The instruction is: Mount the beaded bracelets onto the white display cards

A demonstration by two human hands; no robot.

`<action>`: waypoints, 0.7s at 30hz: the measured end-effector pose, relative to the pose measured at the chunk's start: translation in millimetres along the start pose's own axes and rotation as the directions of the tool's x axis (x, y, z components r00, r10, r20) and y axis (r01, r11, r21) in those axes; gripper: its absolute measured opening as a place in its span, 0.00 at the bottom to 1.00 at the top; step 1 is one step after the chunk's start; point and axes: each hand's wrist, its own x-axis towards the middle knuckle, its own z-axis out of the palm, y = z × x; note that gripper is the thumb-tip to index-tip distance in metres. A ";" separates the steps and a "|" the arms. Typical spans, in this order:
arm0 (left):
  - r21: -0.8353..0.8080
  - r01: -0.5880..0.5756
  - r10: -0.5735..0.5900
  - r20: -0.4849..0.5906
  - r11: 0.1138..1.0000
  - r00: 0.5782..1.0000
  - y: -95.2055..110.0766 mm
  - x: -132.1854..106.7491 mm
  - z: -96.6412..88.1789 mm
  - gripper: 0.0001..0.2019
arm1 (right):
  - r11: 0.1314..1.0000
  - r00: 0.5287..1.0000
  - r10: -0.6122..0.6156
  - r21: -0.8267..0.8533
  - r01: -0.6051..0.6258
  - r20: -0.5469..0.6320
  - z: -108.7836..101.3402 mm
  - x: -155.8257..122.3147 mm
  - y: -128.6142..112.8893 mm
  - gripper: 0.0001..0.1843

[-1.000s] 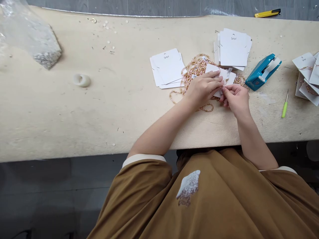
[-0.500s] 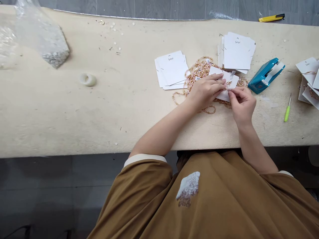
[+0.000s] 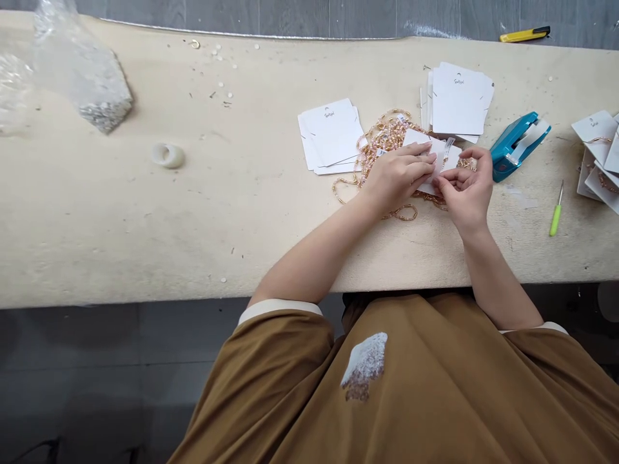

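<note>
A white jewelry card (image 3: pixel 414 136) rests over a tangled heap of pink and gold beaded strands (image 3: pixel 387 136), with a few beads and a small clear label strip on its face. My left hand (image 3: pixel 397 173) lies over the card's left part, fingers together and holding it; its thumb is hidden. At the card's near right edge, my right hand (image 3: pixel 468 192) pinches with thumb and index finger, its other fingers raised and bent. Whether a bit of tape is between those fingertips is too small to tell.
Card stacks (image 3: pixel 333 132) (image 3: pixel 459 100) flank the beads. Rightward are a blue tape dispenser (image 3: pixel 507 151), a green-handled pick (image 3: pixel 556 219) and cards with beaded strands (image 3: pixel 599 129). A tape roll (image 3: pixel 168 155) and plastic bag (image 3: pixel 104 96) lie left; a yellow cutter (image 3: pixel 522 35) lies beyond the far edge.
My right hand's index and other fingers have lifted and spread away from the card, while the thumb stays low by its edge. My left hand and the card have hardly moved.
</note>
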 end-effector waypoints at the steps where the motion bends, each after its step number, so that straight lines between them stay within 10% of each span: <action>1: -0.005 0.009 -0.009 0.005 1.000 1.000 0.3 0.1 -0.4 0.13 | 1.000 1.000 -0.009 -0.027 0.009 0.000 0.0 -0.2 -0.2 0.25; 21: 0.028 -0.027 0.027 0.006 0.999 1.000 -4.5 0.2 4.4 0.13 | 0.908 0.987 -0.146 -0.386 0.162 0.069 3.9 12.7 1.6 0.24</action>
